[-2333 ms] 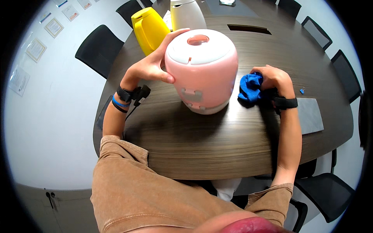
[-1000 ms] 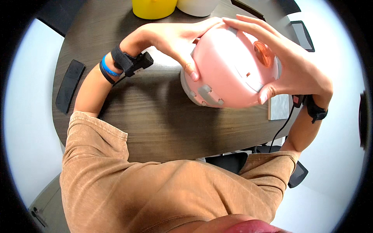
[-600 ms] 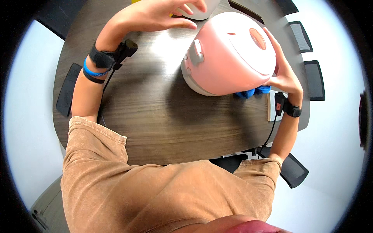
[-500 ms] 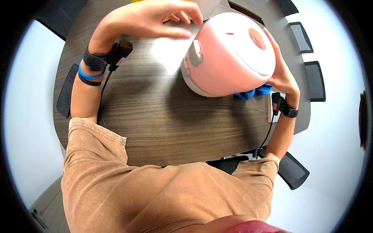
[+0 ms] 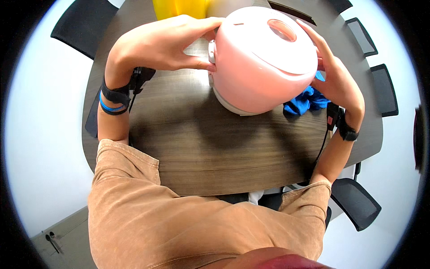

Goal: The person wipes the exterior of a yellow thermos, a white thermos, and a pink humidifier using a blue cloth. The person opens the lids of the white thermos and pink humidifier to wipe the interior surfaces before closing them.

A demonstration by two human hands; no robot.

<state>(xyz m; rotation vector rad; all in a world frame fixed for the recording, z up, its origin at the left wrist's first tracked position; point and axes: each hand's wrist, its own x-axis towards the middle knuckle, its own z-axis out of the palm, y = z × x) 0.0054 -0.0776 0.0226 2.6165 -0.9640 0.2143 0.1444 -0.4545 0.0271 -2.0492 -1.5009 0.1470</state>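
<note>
A pink rounded container [image 5: 264,67] with a pale base, a side clip and an oval recess in its lid is held tilted above the table, between both my hands. My left hand [image 5: 179,42] grips its left side, the thumb pressed by the clip and the fingers reaching the lid edge. Round its right side curves my right hand [image 5: 333,71]; some of those fingers are hidden behind the container. Just below my right hand lies a crumpled blue cloth [image 5: 302,104].
The wood-grain table [image 5: 201,152] carries a bright yellow object [image 5: 181,8] at the far side, partly cut off. Black chairs stand round it, one at far left [image 5: 85,27] and one at near right [image 5: 356,201]. Cables hang from both wrist straps.
My left hand has come down and in from above and now touches the container's left side by the clip. My view has shifted; the right hand still holds the container.
</note>
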